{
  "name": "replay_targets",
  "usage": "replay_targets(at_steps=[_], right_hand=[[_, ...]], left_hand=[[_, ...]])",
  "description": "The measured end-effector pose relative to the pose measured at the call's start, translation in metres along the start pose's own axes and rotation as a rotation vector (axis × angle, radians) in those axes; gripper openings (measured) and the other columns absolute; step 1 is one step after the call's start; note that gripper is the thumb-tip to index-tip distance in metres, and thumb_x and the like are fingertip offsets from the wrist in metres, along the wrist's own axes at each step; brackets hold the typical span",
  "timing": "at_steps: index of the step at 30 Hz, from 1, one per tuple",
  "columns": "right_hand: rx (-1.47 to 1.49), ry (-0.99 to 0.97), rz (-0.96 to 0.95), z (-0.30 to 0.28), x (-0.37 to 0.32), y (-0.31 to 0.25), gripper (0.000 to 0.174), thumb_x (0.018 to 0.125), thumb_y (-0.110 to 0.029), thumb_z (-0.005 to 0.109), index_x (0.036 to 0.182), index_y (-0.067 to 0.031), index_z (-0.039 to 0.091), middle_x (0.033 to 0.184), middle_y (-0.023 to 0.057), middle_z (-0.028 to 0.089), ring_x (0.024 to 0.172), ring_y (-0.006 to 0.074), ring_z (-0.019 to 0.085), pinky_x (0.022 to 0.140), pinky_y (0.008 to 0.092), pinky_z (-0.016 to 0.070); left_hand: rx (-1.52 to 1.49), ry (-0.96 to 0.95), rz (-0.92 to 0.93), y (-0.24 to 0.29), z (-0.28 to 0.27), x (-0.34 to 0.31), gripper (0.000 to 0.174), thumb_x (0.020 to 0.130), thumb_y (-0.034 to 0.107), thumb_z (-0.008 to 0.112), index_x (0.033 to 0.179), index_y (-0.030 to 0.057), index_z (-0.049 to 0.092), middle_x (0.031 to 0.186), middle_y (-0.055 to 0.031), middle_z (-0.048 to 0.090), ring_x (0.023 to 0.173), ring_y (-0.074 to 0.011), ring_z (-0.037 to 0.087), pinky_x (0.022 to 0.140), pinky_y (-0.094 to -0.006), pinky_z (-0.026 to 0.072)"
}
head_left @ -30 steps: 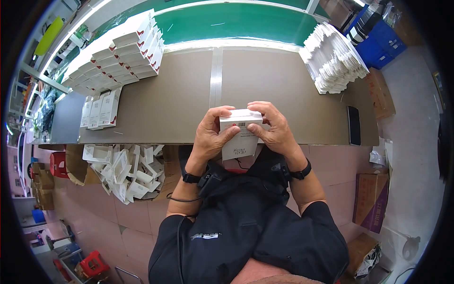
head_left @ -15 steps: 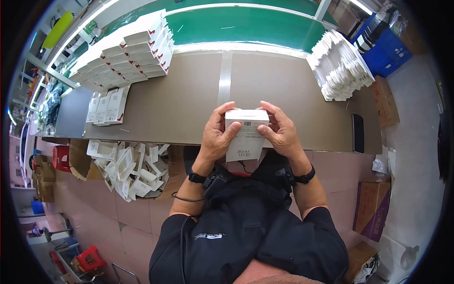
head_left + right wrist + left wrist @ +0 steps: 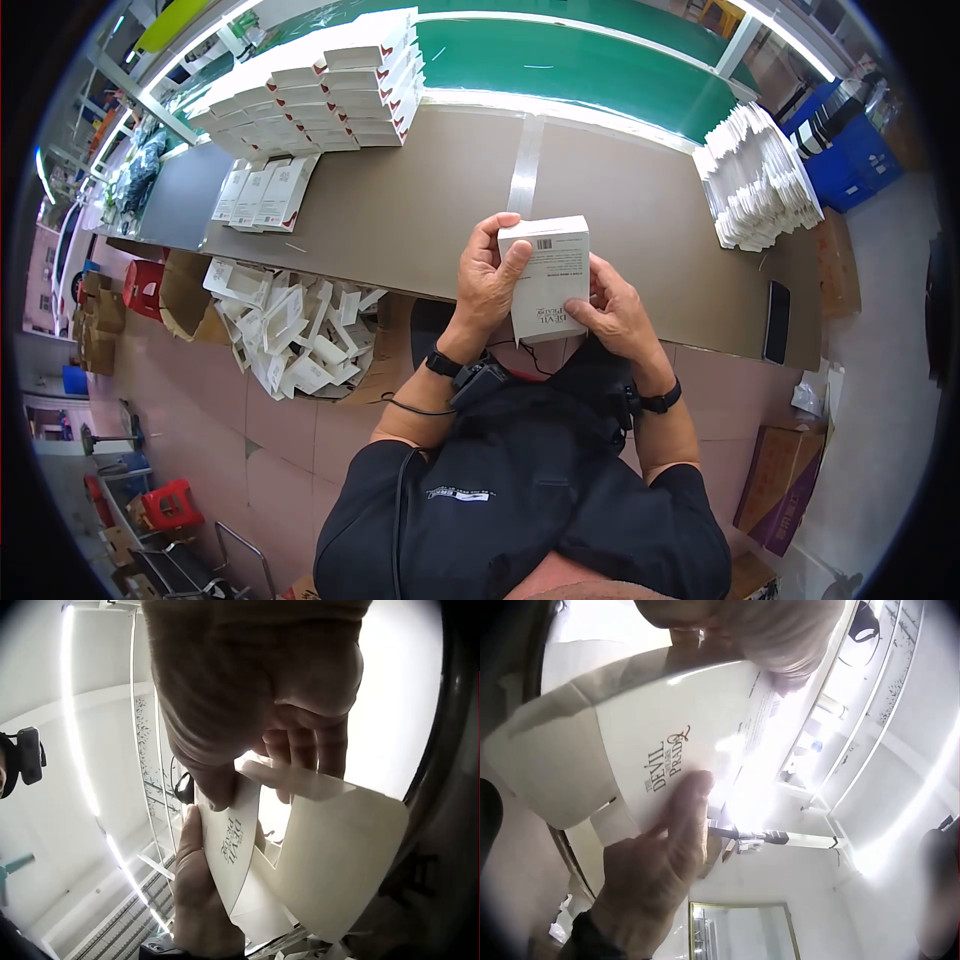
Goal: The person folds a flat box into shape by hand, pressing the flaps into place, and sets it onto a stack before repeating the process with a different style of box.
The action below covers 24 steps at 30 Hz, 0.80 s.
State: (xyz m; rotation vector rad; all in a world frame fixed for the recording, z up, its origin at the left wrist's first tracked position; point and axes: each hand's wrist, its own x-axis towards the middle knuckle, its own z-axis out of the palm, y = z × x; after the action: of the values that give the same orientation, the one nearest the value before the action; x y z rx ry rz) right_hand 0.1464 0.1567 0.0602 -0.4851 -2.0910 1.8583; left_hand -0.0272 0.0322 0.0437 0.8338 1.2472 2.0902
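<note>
A white printed box is held over the table's near edge. My left hand grips its upper left side, thumb on the printed face. Lower down on the right side, my right hand pinches the box, thumb beside the large lettering. In the left wrist view the box has its end flaps open, and the right hand holds it near that end. The right wrist view shows a wide flap standing out from the box, below the right hand.
Stacked white boxes stand at the table's back left, with several boxes lying before them. Flat white cartons are piled at the right, near a phone. Below the left edge, a carton holds loose white pieces.
My right hand has moved from the box's upper right corner down to its lower right side. The left hand still grips the upper left. The head view has shifted.
</note>
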Motion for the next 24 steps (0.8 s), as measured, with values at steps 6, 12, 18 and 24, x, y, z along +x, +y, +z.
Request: replay_targets(at_steps=[6,12,18,24], right_hand=[[-0.016,0.037,-0.07,-0.001,0.001,0.006,0.061,0.101,-0.02,0.066,0.151,0.002,0.041,0.13,0.0144,0.063,0.114,0.018,0.063,0.097,0.0316,0.0519],[-0.192,0.125,-0.226,-0.004,0.009,0.002,0.053,0.106,-0.034,0.056,0.144,0.0027,0.051,0.125,0.0141,0.068,0.109,0.0161,0.064,0.093,0.0293,0.0515],[-0.168,0.134,-0.149,-0.009,0.008,-0.005,0.051,0.107,-0.04,0.053,0.134,0.0022,0.062,0.112,0.0107,0.073,0.099,0.0142,0.066,0.086,0.0276,0.0531],[-0.185,0.024,-0.082,-0.004,0.01,-0.006,0.044,0.106,-0.036,0.057,0.127,0.0021,0.067,0.103,0.0085,0.075,0.092,0.0142,0.069,0.08,0.0277,0.0546]], left_hand=[[-0.079,0.073,-0.009,-0.004,-0.005,0.001,0.043,0.097,0.03,0.072,0.124,0.0029,0.052,0.11,-0.0049,0.061,0.099,-0.0096,0.06,0.087,-0.0246,0.0518],[-0.01,-0.029,-0.027,-0.003,-0.027,0.005,0.041,0.097,0.028,0.073,0.123,0.0035,0.053,0.11,-0.0045,0.061,0.099,-0.01,0.06,0.087,-0.0247,0.0519],[0.303,-0.321,-0.033,0.022,-0.055,0.009,0.068,0.087,0.031,0.083,0.14,0.0033,0.049,0.136,-0.0111,0.054,0.125,-0.021,0.054,0.105,-0.0365,0.0484],[0.77,-0.617,0.156,0.076,-0.055,0.013,0.093,0.073,0.03,0.091,0.15,0.0096,0.045,0.152,-0.0156,0.043,0.141,-0.0329,0.043,0.111,-0.0429,0.0433]])
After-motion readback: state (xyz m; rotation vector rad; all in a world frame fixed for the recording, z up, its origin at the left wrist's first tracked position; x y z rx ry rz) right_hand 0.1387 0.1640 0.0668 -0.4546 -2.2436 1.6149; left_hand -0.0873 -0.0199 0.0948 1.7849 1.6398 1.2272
